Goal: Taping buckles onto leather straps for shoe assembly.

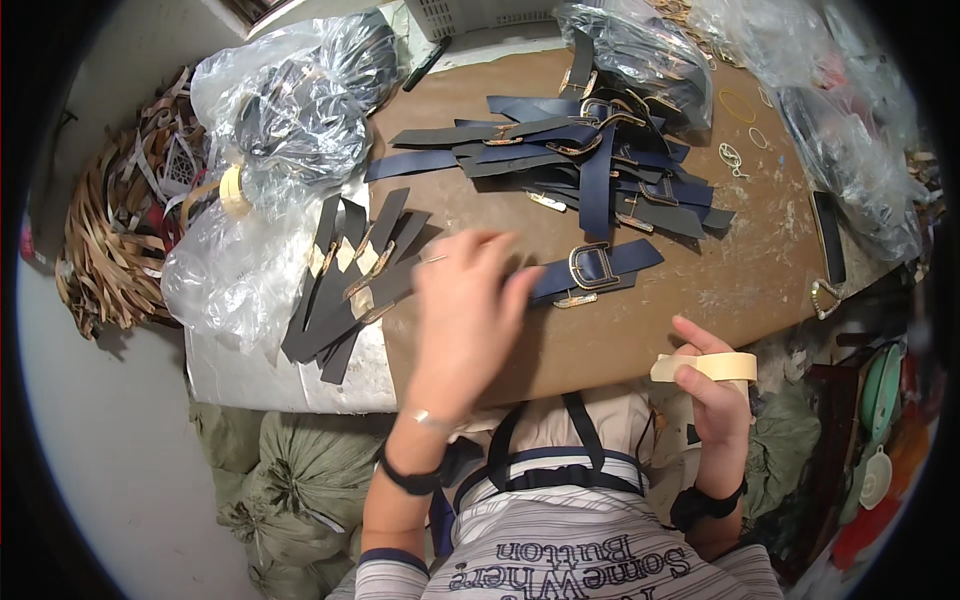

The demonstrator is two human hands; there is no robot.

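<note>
Head view: a navy buckled strap (636, 258) lies left to right on the counter (770, 230), right end angled far, beside a blurred left hand (465, 310) whose grip cannot be told. By the near edge, bordering bare surface, the right hand (715, 400) holds a tape roll (733, 367). Far left, a clear bag (225, 85) contains dark straps (300, 125).

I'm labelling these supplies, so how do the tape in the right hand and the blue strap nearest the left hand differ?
Colour: the tape is pale cream, while the strap is dark blue.
Shape: the tape is a roll; the strap is a flat band with a metal buckle.
Pose: the tape is held in the right hand; the strap lies on the brown table.
</note>
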